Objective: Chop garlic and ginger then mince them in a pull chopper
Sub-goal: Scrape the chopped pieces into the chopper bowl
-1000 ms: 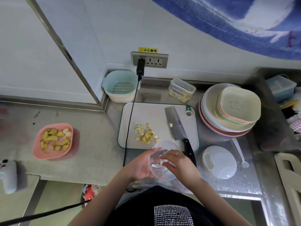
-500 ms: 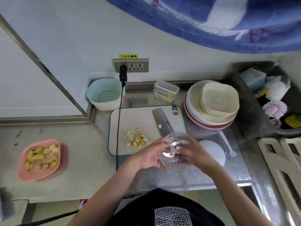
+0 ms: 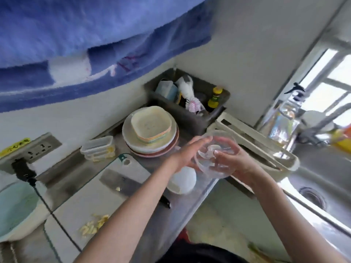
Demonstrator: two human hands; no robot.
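Chopped garlic lies on the board nearest, the knife beyond it; the lid sits by the counter edge; both hands, left and right, grasp the clear bowl aloft, blade inside; plates behind.

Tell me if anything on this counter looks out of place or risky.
The knife lies on the cutting board with its black handle poking past the counter edge, where an arm could knock it. A charger cable also trails across the board beside the chopped garlic.
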